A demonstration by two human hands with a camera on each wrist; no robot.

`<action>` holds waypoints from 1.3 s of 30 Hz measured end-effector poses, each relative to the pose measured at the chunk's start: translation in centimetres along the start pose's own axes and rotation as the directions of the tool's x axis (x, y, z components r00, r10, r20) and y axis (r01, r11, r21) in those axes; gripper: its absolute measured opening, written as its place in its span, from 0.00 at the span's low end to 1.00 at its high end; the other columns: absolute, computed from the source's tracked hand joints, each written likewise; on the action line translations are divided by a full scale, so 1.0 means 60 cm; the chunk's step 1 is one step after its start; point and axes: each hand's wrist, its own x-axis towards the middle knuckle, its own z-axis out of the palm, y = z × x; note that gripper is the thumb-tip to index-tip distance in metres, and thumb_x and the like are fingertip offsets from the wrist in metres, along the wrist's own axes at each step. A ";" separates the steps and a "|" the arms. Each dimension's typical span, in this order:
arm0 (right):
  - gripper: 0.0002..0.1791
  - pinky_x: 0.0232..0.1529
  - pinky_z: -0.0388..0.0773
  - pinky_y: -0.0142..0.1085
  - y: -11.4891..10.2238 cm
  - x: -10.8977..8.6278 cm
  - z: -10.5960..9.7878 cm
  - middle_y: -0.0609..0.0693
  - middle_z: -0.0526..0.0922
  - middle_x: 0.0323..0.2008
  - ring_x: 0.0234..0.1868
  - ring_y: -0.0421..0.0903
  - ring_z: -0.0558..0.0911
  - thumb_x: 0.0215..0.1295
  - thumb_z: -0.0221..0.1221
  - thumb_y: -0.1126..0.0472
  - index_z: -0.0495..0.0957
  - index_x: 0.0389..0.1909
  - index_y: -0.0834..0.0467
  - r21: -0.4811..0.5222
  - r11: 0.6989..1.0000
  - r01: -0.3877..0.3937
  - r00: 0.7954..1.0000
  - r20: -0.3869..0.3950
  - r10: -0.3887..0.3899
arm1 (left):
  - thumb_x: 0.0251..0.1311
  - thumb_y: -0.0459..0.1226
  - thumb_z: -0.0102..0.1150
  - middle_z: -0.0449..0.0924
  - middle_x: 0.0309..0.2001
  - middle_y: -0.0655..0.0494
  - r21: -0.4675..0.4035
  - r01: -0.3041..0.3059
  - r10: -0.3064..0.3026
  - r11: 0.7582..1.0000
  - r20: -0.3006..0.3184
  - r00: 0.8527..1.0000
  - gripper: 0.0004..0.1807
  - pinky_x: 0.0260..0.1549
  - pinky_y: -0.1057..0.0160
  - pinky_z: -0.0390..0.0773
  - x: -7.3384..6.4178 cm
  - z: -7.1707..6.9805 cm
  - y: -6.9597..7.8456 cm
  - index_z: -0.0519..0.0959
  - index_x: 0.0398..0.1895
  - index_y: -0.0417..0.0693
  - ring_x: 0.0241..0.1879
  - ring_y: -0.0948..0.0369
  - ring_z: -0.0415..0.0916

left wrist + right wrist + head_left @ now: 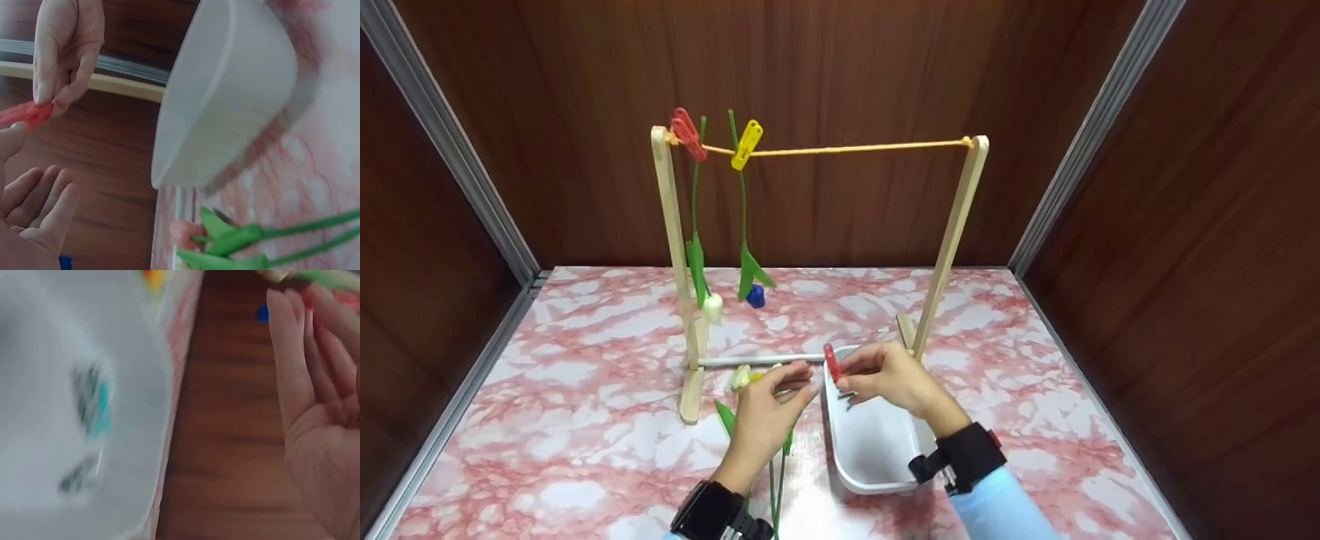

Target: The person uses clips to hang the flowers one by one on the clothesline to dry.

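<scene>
My right hand pinches a red clothespin between thumb and fingers above the rim of a white plastic bin. To its left, my left hand is raised with relaxed, slightly bent fingers, and a small gap separates it from the clothespin in the head view. The left wrist view has the left thumb close by the clothespin; contact is unclear. Artificial tulips with green stems lie on the table under the left hand, which partly hides them. Blurred grey and teal clothespins are in the bin.
A wooden frame holds an orange cord. A red clothespin and a yellow one hold a white tulip and a blue tulip upside down at its left. Dark wood-look panels enclose the marbled table.
</scene>
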 end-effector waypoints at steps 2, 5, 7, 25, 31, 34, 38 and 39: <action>0.12 0.41 0.90 0.48 -0.009 -0.003 0.016 0.59 0.90 0.41 0.41 0.50 0.89 0.67 0.71 0.69 0.86 0.49 0.69 0.056 0.998 0.001 1.000 -0.025 0.001 | 0.66 0.38 0.73 0.88 0.51 0.45 -0.027 0.012 -0.012 1.000 0.002 1.000 0.20 0.53 0.61 0.84 0.001 0.006 0.014 0.85 0.57 0.37 0.51 0.52 0.86; 0.10 0.39 0.90 0.47 -0.014 -0.003 0.034 0.59 0.90 0.39 0.40 0.54 0.90 0.66 0.70 0.71 0.86 0.47 0.68 0.095 0.995 0.001 0.998 -0.060 0.005 | 0.66 0.41 0.73 0.89 0.50 0.48 -0.051 0.027 -0.028 0.998 -0.001 1.000 0.19 0.52 0.62 0.85 0.001 0.013 0.028 0.87 0.55 0.40 0.51 0.54 0.86; 0.09 0.39 0.90 0.46 -0.012 -0.002 0.043 0.59 0.90 0.38 0.40 0.53 0.90 0.65 0.69 0.73 0.85 0.45 0.68 0.111 0.994 0.011 0.997 -0.079 -0.002 | 0.66 0.40 0.73 0.89 0.49 0.48 -0.071 0.032 -0.033 0.997 -0.016 0.999 0.17 0.50 0.63 0.85 -0.002 0.016 0.030 0.88 0.53 0.40 0.49 0.55 0.86; 0.23 0.49 0.85 0.36 -0.045 0.002 0.036 0.58 0.88 0.51 0.53 0.52 0.86 0.64 0.75 0.64 0.84 0.58 0.65 -0.082 0.988 0.129 0.991 -0.021 -0.131 | 0.66 0.33 0.72 0.89 0.47 0.44 0.023 -0.046 0.046 0.999 0.015 0.999 0.12 0.45 0.60 0.87 -0.006 0.014 0.019 0.89 0.50 0.36 0.45 0.54 0.87; 0.18 0.48 0.86 0.35 -0.054 0.003 0.042 0.56 0.90 0.46 0.50 0.49 0.88 0.63 0.75 0.66 0.88 0.53 0.64 -0.113 0.985 0.128 0.986 -0.090 -0.138 | 0.65 0.36 0.74 0.90 0.45 0.49 0.021 -0.012 0.011 1.000 0.007 1.000 0.12 0.43 0.61 0.87 -0.005 0.014 0.022 0.90 0.48 0.40 0.43 0.58 0.87; 0.17 0.47 0.86 0.36 -0.058 0.003 0.043 0.55 0.91 0.44 0.49 0.49 0.88 0.61 0.76 0.66 0.89 0.52 0.63 -0.125 0.985 0.118 0.983 -0.128 -0.134 | 0.65 0.37 0.74 0.90 0.43 0.51 0.020 0.000 0.000 1.000 -0.004 1.000 0.11 0.43 0.61 0.87 -0.004 0.014 0.022 0.90 0.48 0.41 0.41 0.59 0.87; 0.15 0.47 0.86 0.36 -0.061 0.005 0.041 0.55 0.91 0.43 0.49 0.49 0.88 0.61 0.76 0.66 0.90 0.49 0.63 -0.126 0.984 0.129 0.971 -0.188 -0.151 | 0.65 0.36 0.74 0.90 0.47 0.49 0.013 0.005 -0.005 1.000 -0.013 1.000 0.12 0.44 0.61 0.87 -0.004 0.009 0.018 0.90 0.49 0.42 0.43 0.57 0.88; 0.15 0.47 0.86 0.36 -0.062 0.006 0.040 0.55 0.91 0.43 0.48 0.49 0.88 0.61 0.76 0.65 0.90 0.48 0.63 -0.130 0.983 0.133 0.965 -0.209 -0.158 | 0.65 0.35 0.74 0.89 0.49 0.47 0.011 0.004 -0.004 1.000 -0.013 1.000 0.12 0.45 0.61 0.87 -0.004 0.007 0.016 0.90 0.49 0.42 0.44 0.56 0.88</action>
